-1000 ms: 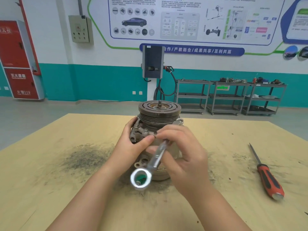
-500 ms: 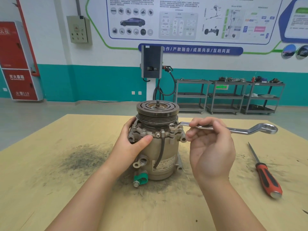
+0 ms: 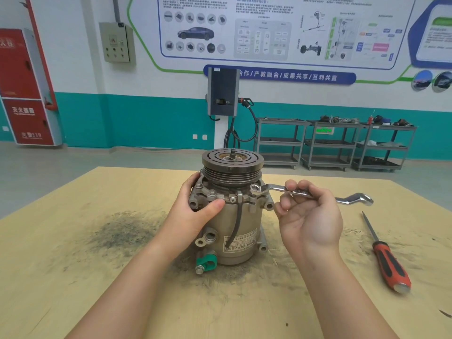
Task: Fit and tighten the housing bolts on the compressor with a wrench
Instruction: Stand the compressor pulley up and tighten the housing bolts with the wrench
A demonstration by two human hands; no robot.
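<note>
The compressor (image 3: 232, 211) stood upright near the middle of the wooden table (image 3: 73, 265), pulley on top. The left hand (image 3: 193, 211) gripped its left flange, thumb pressed across the front. The right hand (image 3: 310, 216) curled its fingers around the wrench (image 3: 293, 192), whose ring end sat on a bolt (image 3: 255, 189) at the flange's right. A red-handled screwdriver (image 3: 389, 263) lay well apart to the right, and a dark smudge (image 3: 122, 231) marked the table to the left.

Left hand (image 3: 195, 216) steadies compressor (image 3: 232, 216); right hand (image 3: 310, 216) holds wrench (image 3: 300, 193).
</note>
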